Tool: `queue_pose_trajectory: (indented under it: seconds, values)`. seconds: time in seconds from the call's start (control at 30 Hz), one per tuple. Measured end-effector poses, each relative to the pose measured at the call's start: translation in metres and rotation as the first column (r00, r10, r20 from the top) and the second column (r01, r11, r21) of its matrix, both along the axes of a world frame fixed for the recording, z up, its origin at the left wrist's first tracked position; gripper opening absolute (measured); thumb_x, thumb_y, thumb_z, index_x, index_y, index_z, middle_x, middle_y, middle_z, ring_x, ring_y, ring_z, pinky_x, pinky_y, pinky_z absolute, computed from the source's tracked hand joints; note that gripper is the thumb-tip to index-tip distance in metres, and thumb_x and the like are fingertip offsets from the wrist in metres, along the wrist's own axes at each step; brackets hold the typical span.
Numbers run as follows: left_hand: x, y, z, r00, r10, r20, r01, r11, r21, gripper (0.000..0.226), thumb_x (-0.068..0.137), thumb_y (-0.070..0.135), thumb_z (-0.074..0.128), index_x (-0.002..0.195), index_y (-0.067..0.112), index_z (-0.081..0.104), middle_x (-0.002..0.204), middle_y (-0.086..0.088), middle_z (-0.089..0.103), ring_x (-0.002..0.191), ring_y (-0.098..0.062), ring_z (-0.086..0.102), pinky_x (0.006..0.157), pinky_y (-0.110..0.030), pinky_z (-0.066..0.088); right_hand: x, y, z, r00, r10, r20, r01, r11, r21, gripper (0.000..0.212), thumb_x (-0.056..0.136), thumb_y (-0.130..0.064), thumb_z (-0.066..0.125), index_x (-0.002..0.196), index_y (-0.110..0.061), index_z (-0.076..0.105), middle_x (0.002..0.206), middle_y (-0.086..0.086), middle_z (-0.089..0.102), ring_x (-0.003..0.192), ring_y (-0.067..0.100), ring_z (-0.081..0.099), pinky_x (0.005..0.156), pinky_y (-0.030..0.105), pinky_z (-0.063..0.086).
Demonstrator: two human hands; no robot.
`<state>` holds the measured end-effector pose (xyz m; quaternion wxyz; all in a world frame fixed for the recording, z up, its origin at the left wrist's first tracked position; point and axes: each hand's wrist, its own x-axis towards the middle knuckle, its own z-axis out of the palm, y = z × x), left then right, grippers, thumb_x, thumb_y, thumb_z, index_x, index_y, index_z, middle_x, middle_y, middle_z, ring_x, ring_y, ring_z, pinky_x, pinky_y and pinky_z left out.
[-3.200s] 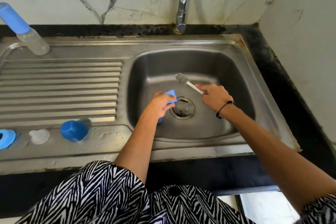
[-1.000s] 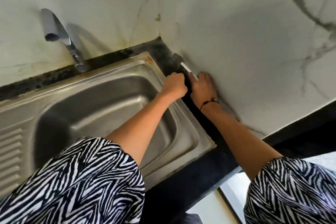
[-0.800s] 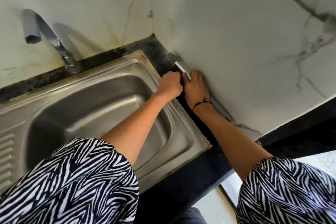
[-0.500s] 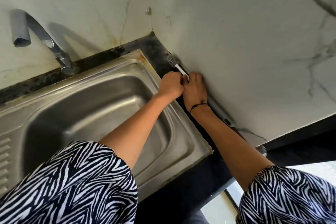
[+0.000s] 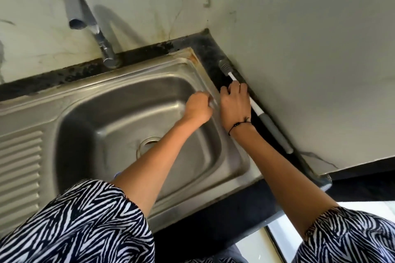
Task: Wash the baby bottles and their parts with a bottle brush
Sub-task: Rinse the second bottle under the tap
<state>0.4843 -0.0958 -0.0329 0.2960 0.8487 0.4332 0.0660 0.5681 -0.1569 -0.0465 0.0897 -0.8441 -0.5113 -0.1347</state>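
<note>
1. The bottle brush lies on the dark ledge against the wall; the right hand rests on it, fingers extended, so it could roll.
2. The left hand is curled over the sink; whether it holds anything cannot be told.

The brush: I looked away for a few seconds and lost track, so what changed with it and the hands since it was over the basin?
The brush went from over the basin to the dark ledge along the right wall, where it lies with the right hand on its white shaft. The left hand, beside the right a moment ago, has drawn back over the sink, fingers curled; whether it holds anything is unclear. The tap gives no water, as before.
</note>
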Motion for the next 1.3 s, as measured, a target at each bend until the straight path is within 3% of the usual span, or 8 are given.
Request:
queue_pose_trajectory:
  seconds: [0.1,0.2,0.43,0.57,0.67,0.9,1.07,1.3]
  values:
    - [-0.041,0.013,-0.016,0.996,0.093,-0.009,-0.093,0.995,-0.041,0.032,0.085,-0.006,0.045,0.111,0.003,0.063,0.117,-0.018,0.061,0.111,-0.032,0.056,0.09,-0.031,0.041,-0.034,0.013,0.002,0.988,0.095,-0.118,-0.106,0.99,-0.088,0.023,0.076,0.007,0.047,0.092,0.005,0.064,0.1,0.025,0.054,0.095,0.04,0.051,0.074,0.042,0.044]
    - [-0.084,0.026,-0.035,0.982,0.187,-0.031,-0.189,0.978,-0.086,0.035,0.085,-0.006,0.044,0.113,0.003,0.063,0.118,-0.018,0.061,0.112,-0.032,0.055,0.092,-0.032,0.042,-0.066,0.033,-0.011,0.93,0.245,-0.274,-0.313,0.92,-0.238,0.038,0.085,0.002,0.043,0.12,-0.001,0.056,0.123,0.02,0.047,0.118,0.034,0.037,0.098,0.035,0.033]
    - [-0.147,0.044,-0.079,0.947,0.287,-0.147,-0.311,0.932,-0.185,0.04,0.085,-0.007,0.049,0.12,0.006,0.061,0.123,-0.015,0.06,0.114,-0.028,0.056,0.099,-0.034,0.045,-0.121,0.074,-0.073,0.842,0.242,-0.482,-0.495,0.702,-0.513,0.036,0.089,-0.011,0.053,0.125,-0.013,0.057,0.126,0.014,0.05,0.123,0.032,0.042,0.104,0.036,0.036]
    - [-0.164,0.054,-0.102,0.938,0.293,-0.188,-0.332,0.915,-0.231,0.034,0.087,-0.003,0.051,0.119,0.004,0.062,0.121,-0.017,0.061,0.112,-0.03,0.057,0.098,-0.035,0.044,-0.143,0.079,-0.11,0.861,0.215,-0.461,-0.492,0.584,-0.646,0.042,0.094,-0.02,0.048,0.135,-0.012,0.044,0.13,0.014,0.04,0.124,0.033,0.035,0.097,0.04,0.039]
    - [-0.173,0.057,-0.116,0.942,0.269,-0.201,-0.315,0.914,-0.254,0.032,0.086,-0.001,0.053,0.117,0.0,0.062,0.118,-0.021,0.061,0.11,-0.034,0.057,0.096,-0.035,0.042,-0.151,0.08,-0.127,0.887,0.191,-0.421,-0.448,0.579,-0.681,0.044,0.094,-0.024,0.047,0.135,-0.01,0.038,0.132,0.015,0.038,0.121,0.033,0.036,0.094,0.041,0.039]
    - [-0.181,0.058,-0.127,0.94,0.297,-0.169,-0.331,0.914,-0.235,0.039,0.086,-0.001,0.05,0.123,0.007,0.06,0.126,-0.017,0.052,0.119,-0.032,0.047,0.099,-0.03,0.038,-0.145,0.094,-0.116,0.875,0.204,-0.438,-0.469,0.583,-0.664,0.04,0.092,-0.023,0.051,0.126,-0.004,0.044,0.127,0.017,0.05,0.121,0.033,0.039,0.093,0.039,0.04]
    - [-0.177,0.063,-0.105,0.967,0.255,-0.016,-0.248,0.924,-0.291,0.063,0.079,0.007,0.063,0.138,0.013,0.041,0.138,-0.009,0.042,0.13,-0.026,0.034,0.107,-0.03,0.033,-0.126,0.119,-0.065,0.817,0.248,-0.52,-0.523,0.698,-0.489,0.041,0.08,-0.018,0.062,0.12,-0.009,0.052,0.116,0.015,0.059,0.111,0.032,0.051,0.087,0.035,0.046]
    - [-0.177,0.071,-0.063,0.904,0.353,0.241,-0.338,0.936,-0.101,0.068,0.079,0.023,0.073,0.136,0.007,0.04,0.13,-0.012,0.05,0.121,-0.027,0.045,0.1,-0.033,0.036,-0.127,0.135,0.023,0.563,0.352,-0.748,-0.622,0.776,-0.104,0.034,0.082,-0.014,0.065,0.116,-0.01,0.06,0.1,0.0,0.059,0.087,0.009,0.051,0.084,0.02,0.043]
